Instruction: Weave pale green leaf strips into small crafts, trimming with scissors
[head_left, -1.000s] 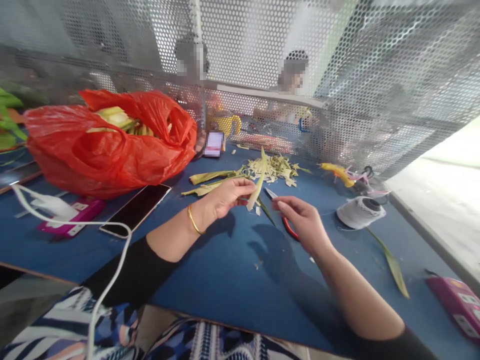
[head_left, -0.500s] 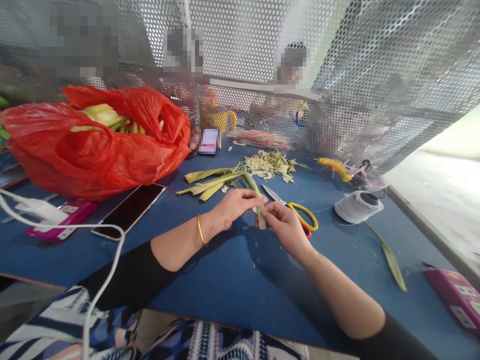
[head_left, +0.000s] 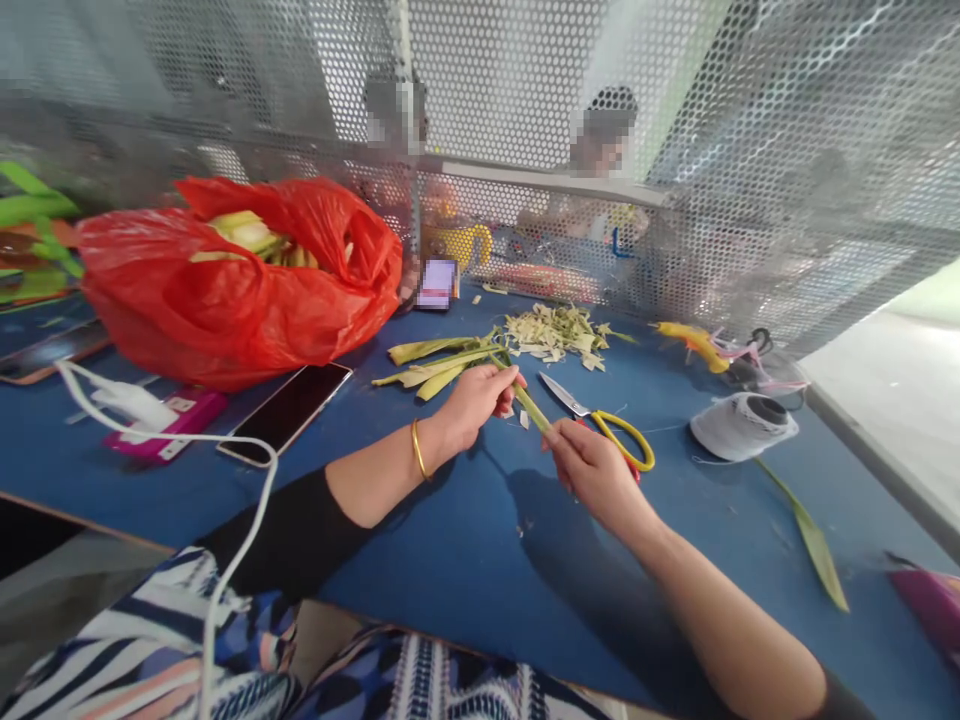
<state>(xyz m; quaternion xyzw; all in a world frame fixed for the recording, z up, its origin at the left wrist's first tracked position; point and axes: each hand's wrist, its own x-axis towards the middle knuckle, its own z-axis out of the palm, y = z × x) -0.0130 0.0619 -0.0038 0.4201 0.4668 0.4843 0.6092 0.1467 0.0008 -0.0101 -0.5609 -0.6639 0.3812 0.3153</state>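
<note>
Between my two hands stretches a pale green leaf strip (head_left: 532, 408). My left hand (head_left: 480, 400) pinches it toward its far part, while my right hand (head_left: 589, 462) grips the near end with thumb and fingers. Just beyond my left hand lie several yellow-green husk leaves (head_left: 439, 365), fanned out on the blue table. Scissors (head_left: 566, 395) with yellow and red handles rest to the right of the strip, partly hidden behind my right hand. A heap of cut leaf scraps (head_left: 559, 332) sits farther back.
A red plastic bag (head_left: 240, 300) of husks stands at the left, a phone (head_left: 289, 415) and a purple power strip (head_left: 169, 425) before it. On the right are a white thread spool (head_left: 742, 427) and a loose leaf (head_left: 817, 555). A perforated metal screen (head_left: 517, 90) closes the back.
My right hand has moved away from my left, toward me and to the right, along the leaf strip. More of the strip now shows between them. The view has shifted slightly left.
</note>
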